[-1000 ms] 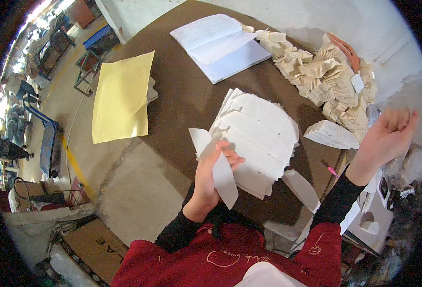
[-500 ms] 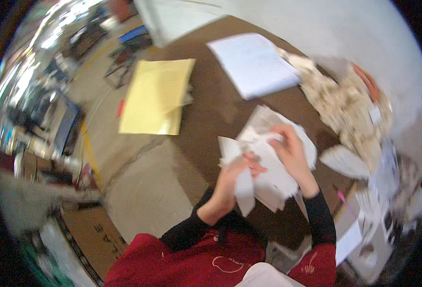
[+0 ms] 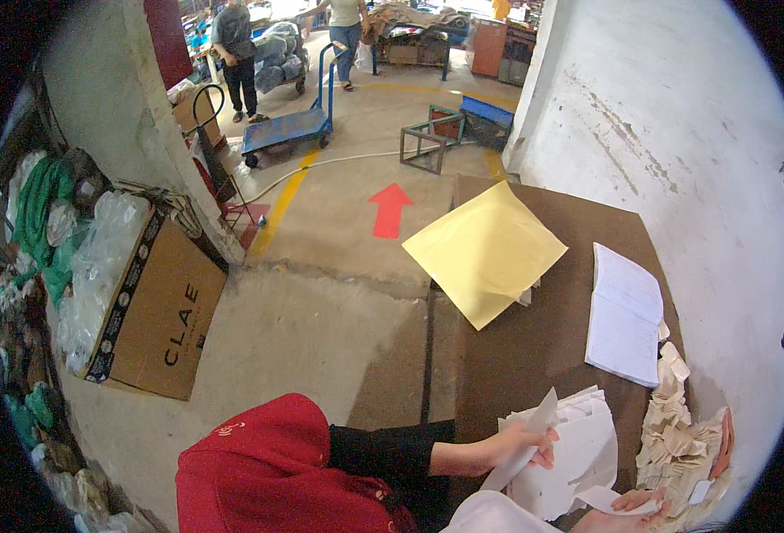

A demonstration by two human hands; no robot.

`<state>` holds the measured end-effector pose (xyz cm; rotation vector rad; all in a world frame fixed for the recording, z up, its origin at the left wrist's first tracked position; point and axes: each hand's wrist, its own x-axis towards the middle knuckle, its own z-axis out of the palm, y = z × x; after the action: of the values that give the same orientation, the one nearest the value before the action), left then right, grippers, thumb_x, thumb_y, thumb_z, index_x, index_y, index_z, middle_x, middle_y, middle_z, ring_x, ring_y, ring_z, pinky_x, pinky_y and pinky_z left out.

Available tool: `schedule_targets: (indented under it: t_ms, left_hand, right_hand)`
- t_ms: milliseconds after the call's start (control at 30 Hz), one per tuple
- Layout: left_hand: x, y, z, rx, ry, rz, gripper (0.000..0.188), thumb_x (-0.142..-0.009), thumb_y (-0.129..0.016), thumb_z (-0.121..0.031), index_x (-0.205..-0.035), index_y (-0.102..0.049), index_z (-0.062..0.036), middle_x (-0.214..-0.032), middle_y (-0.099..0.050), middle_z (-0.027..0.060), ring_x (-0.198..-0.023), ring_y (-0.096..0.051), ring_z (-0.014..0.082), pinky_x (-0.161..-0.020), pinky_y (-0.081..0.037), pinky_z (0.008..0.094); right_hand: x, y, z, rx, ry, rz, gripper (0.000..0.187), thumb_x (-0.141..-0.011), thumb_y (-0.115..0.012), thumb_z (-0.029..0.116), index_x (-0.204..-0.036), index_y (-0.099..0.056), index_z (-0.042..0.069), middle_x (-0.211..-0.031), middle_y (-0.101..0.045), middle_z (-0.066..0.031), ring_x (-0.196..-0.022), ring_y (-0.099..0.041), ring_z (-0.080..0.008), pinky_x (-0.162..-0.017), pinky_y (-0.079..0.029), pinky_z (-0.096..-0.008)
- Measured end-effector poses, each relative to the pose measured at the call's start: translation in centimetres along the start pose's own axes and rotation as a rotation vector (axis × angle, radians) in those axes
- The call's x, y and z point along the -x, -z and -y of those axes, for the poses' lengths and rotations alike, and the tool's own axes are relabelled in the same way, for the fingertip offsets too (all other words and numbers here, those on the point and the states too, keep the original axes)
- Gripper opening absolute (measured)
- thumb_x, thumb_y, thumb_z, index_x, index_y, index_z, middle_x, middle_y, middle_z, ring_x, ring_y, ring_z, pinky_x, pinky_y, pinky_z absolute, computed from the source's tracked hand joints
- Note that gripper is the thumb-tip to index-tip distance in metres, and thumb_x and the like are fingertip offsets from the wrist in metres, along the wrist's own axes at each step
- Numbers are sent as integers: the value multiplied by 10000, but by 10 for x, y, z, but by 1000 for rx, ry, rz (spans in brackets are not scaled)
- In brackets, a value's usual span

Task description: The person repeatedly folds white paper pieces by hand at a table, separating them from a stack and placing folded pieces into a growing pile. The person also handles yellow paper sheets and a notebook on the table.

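Observation:
My left hand (image 3: 518, 447) is closed around a narrow piece of white paper (image 3: 545, 410) that sticks up past the fingers. Beside it on the brown table lies a loose stack of white paper pieces (image 3: 583, 453) with uneven edges. At the lower right, my right hand (image 3: 625, 513) grips a white paper strip (image 3: 607, 499) close to the stack's near edge. Part of that hand is cut off by the picture's dark rim. An open notebook (image 3: 625, 311) lies beyond the stack, and a large yellow sheet (image 3: 488, 253) rests farther off at the table's left edge.
Crumpled beige paper (image 3: 672, 435) is heaped along the white wall (image 3: 676, 133) on the right. A cardboard box (image 3: 165, 311) with clear plastic stands to the left. Across the floor are a blue platform cart (image 3: 285, 130), a metal frame (image 3: 421, 149) and two people.
My view has swung up and left, bringing the doorway and floor into sight. My hands are farther apart; the right one has left the stack's top and holds a strip beside it.

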<state>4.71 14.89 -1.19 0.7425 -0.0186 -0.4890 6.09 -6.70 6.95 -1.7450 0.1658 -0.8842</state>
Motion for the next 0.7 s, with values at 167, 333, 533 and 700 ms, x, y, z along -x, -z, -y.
schedule_targets:
  t_ms: [167,333,533,700]
  left_hand:
    - [-1,5,-6,-55,181,-136,366,-946,-555,-366,-1126,-570,-47,-961,-684,85,-931,-667,155,-639,-477,258]
    - [0,3,-19,27,246,-114,410,-949,-545,-412,-1157,-581,-60,-1078,-688,113,-963,-656,139,-645,-462,253]
    - [2,-2,-21,21,236,-100,382,-941,-538,-409,-1150,-602,-96,-1113,-674,51,-959,-625,112,-659,-443,260]
    - [0,-2,-23,84,293,-101,311,-932,-521,-391,-1022,-652,-123,-1068,-666,9,-895,-593,90,-669,-435,268]
  right_hand:
    - [-3,0,10,-15,1,26,182,-921,-529,31,-1099,-563,17,-1007,-591,-83,-954,-541,-190,-893,-439,-342]
    - [-7,3,18,-22,7,33,225,-912,-536,16,-1138,-545,15,-1032,-589,-90,-968,-544,-195,-902,-440,-343]
    - [-9,11,27,-36,5,27,282,-902,-545,-2,-1184,-524,13,-1062,-587,-97,-986,-547,-201,-912,-441,-343]
    - [-8,19,32,-60,-11,16,332,-894,-553,-17,-1222,-507,11,-1087,-585,-104,-1001,-550,-207,-921,-442,-343]
